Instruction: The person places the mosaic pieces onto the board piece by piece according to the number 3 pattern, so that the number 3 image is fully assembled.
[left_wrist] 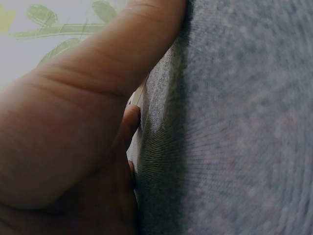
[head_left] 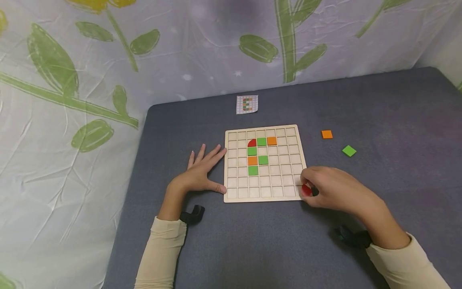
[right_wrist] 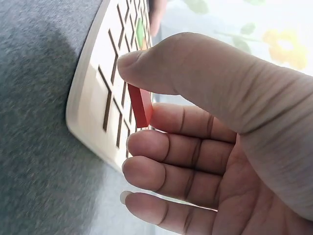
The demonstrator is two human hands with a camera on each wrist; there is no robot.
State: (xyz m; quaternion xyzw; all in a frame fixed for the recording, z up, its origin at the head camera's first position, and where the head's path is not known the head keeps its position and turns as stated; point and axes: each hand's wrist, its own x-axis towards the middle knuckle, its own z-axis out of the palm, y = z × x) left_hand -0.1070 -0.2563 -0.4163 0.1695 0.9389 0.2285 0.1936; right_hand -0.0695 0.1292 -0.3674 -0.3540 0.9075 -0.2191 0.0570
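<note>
A square wooden grid board [head_left: 276, 170] lies on the dark table. Set in its cells are a red rounded tile [head_left: 252, 143], several green tiles [head_left: 253, 170] and two orange ones. My left hand [head_left: 196, 174] rests with spread, straight fingers at the board's left edge, its thumb and fingertips touching the rim. Between thumb and forefinger, my right hand [head_left: 333, 188] pinches a red tile [right_wrist: 139, 105] at the board's lower right corner. The right wrist view shows that tile on edge, with the other fingers loosely bent below it.
A small paper card [head_left: 247, 104] printed with a coloured grid pattern lies behind the board. To the right are a loose orange tile [head_left: 327, 134] and a loose green tile [head_left: 349, 151]. A leaf-patterned curtain [head_left: 202, 48] hangs along the table's back and left sides.
</note>
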